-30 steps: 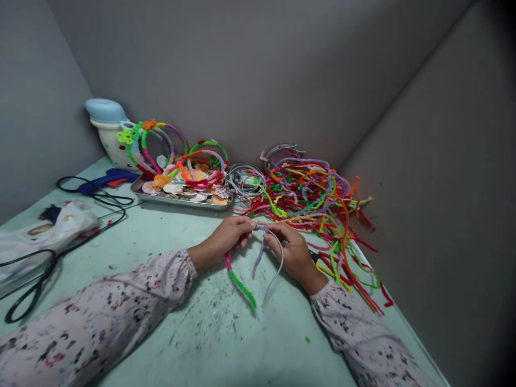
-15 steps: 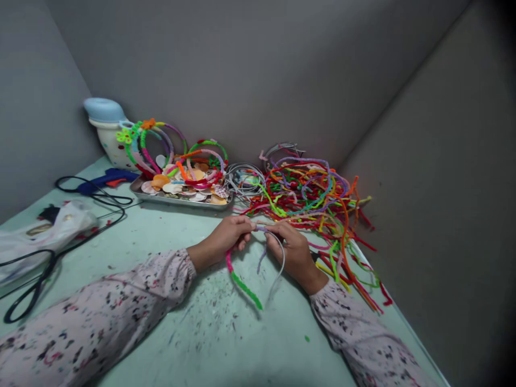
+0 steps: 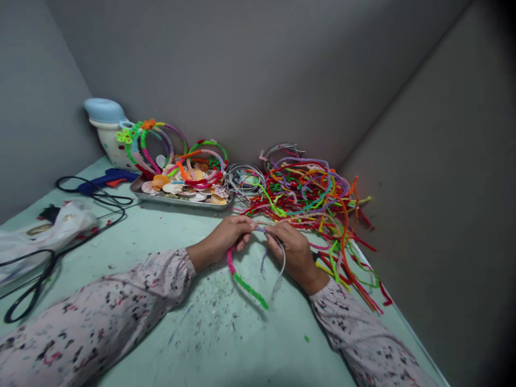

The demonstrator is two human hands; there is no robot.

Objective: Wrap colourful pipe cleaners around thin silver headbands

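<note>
Wrapped band (image 3: 250,291), pale-green tabletop (image 3: 226,344), grey walls (image 3: 242,70)

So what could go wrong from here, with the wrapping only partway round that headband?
The lavender pipe cleaner might loosen if the right hand slips, since its tail hangs free. The headband could twist if the left hand's pinch eases. The right sleeve might snag strands from the pipe-cleaner pile, which spreads close beside it.
</note>
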